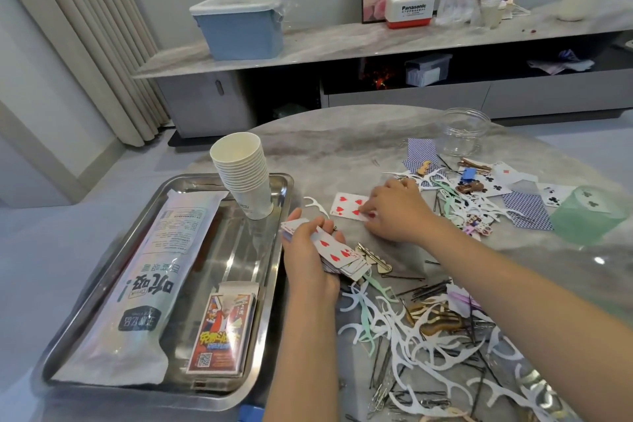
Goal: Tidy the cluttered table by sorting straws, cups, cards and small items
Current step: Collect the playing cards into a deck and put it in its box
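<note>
My left hand [306, 250] grips a stack of playing cards [339, 255], red hearts face up, just right of the steel tray [270, 301]. My right hand [399, 211] reaches across the table and pinches the edge of a single red heart card [344, 205] lying face up. On the tray stand a stack of white paper cups [245, 171], a long white packet of straws [147, 288] and a card box [222, 332]. More cards [527, 209], some blue-backed, lie scattered at the far right.
White and green floss picks [411, 339], black hairpins, paper clips and hair clips litter the marble table [342, 144] at the right and front. A clear empty jar [462, 132] stands at the back, a green lid [589, 212] at the right edge.
</note>
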A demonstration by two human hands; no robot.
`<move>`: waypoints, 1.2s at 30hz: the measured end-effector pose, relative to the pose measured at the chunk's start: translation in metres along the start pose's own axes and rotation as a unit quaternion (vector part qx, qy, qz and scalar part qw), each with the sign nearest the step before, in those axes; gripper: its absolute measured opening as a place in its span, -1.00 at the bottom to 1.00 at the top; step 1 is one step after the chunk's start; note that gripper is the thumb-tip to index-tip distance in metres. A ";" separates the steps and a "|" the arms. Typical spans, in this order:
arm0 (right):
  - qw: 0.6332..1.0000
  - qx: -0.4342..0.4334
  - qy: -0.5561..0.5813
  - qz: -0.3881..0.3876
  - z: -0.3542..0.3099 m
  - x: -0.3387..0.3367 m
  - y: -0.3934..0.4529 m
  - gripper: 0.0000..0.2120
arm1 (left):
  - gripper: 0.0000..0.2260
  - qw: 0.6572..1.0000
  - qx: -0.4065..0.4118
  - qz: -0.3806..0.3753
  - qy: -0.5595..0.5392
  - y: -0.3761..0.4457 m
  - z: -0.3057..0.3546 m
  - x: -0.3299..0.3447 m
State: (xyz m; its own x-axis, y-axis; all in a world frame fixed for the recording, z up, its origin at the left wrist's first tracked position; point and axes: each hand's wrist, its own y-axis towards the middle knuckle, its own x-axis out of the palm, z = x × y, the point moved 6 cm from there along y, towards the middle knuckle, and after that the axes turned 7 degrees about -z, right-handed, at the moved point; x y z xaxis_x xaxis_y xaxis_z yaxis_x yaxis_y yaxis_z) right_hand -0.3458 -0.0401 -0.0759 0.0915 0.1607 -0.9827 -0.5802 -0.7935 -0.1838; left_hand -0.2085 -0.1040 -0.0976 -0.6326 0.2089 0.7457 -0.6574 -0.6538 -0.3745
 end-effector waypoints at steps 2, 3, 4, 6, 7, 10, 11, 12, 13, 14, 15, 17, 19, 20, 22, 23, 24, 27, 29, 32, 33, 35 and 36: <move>1.000 0.025 -0.008 0.008 0.005 -0.011 -0.003 -0.77 | -0.69 1.000 -0.009 -0.007 0.008 -0.002 -0.003 0.003; 0.999 0.040 -0.004 0.004 0.007 -0.012 -0.004 -0.76 | -0.71 1.000 -0.012 -0.009 0.014 -0.004 -0.004 0.004; 0.999 0.054 0.006 -0.003 0.010 -0.012 -0.004 -0.67 | -0.72 1.000 -0.014 -0.010 0.020 -0.007 -0.004 0.006; 0.994 0.086 0.041 -0.048 0.016 -0.004 -0.003 -0.42 | -0.71 0.999 -0.018 -0.010 0.025 -0.009 -0.005 0.007; 0.991 0.100 0.057 -0.073 0.018 -0.001 -0.003 -0.35 | -0.71 0.999 -0.018 -0.010 0.025 -0.010 -0.005 0.007; 0.984 0.121 0.087 -0.094 0.018 0.004 0.001 -0.41 | -0.71 0.999 -0.019 -0.018 0.021 -0.011 -0.004 0.009; 0.983 0.124 0.091 -0.098 0.017 0.004 0.001 -0.44 | -0.71 0.999 -0.019 -0.018 0.021 -0.010 -0.005 0.010; 0.981 0.128 0.094 -0.109 0.016 0.006 0.001 -0.46 | -0.70 0.999 -0.020 -0.018 0.021 -0.010 -0.006 0.010; 0.978 0.134 0.098 -0.124 0.014 0.008 0.001 -0.47 | -0.69 0.999 -0.019 -0.018 0.023 -0.011 -0.006 0.010; 0.975 0.139 0.105 -0.138 0.014 0.010 -0.001 -0.49 | -0.69 0.999 -0.020 -0.018 0.029 -0.012 -0.007 0.010; 0.972 0.141 0.120 -0.143 0.013 0.011 -0.003 -0.52 | -0.69 0.999 -0.020 -0.017 0.037 -0.012 -0.008 0.010; 0.963 0.138 0.191 -0.134 0.013 0.009 -0.011 -0.63 | -0.70 0.999 -0.020 -0.022 0.042 -0.013 -0.009 0.010; 0.941 0.130 0.298 -0.096 0.018 -0.001 -0.024 -0.75 | -0.76 0.999 -0.018 -0.033 0.033 -0.011 -0.010 0.014; 0.919 0.133 0.365 -0.069 0.021 -0.009 -0.032 -0.78 | -0.81 0.999 -0.021 -0.032 0.030 -0.009 -0.012 0.015; 0.846 0.142 0.514 -0.004 0.033 -0.027 -0.050 -0.77 | -0.89 0.998 -0.038 -0.028 0.035 -0.010 -0.021 0.019; 0.803 0.142 0.579 0.017 0.037 -0.033 -0.058 -0.76 | -0.81 0.998 -0.045 -0.023 0.042 -0.009 -0.026 0.018; 0.766 0.140 0.627 0.022 0.037 -0.038 -0.065 -0.76 | -0.68 0.997 -0.051 -0.020 0.048 -0.006 -0.032 0.017; 0.736 0.128 0.665 -0.020 0.030 -0.038 -0.088 -0.78 | -0.22 0.992 -0.081 -0.068 0.064 -0.021 -0.045 0.038; 0.757 0.122 0.640 -0.047 0.026 -0.029 -0.103 -0.77 | -0.23 0.990 -0.084 -0.086 0.072 -0.024 -0.054 0.047; 0.851 0.103 0.513 -0.039 0.035 -0.033 -0.119 -0.70 | -0.73 0.995 -0.059 -0.053 0.068 -0.026 -0.056 0.054; 0.896 0.083 0.435 -0.030 0.040 -0.039 -0.122 -0.63 | -0.71 0.994 -0.070 -0.054 0.061 -0.027 -0.058 0.055; 0.931 0.011 0.360 -0.055 0.048 -0.050 -0.131 -0.47 | -0.70 0.991 -0.101 -0.065 0.052 -0.032 -0.063 0.061; 0.938 -0.025 0.335 -0.087 0.052 -0.051 -0.137 -0.35 | -0.70 0.987 -0.130 -0.075 0.051 -0.036 -0.070 0.064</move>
State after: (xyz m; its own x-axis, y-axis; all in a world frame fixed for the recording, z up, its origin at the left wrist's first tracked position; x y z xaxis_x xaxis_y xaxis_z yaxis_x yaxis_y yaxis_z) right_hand -0.3130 0.0911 0.0008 0.6787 -0.1013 -0.7274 -0.4719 -0.8191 -0.3263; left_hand -0.2542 -0.0165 -0.0747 -0.5497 0.3702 0.7489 -0.8210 -0.4048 -0.4026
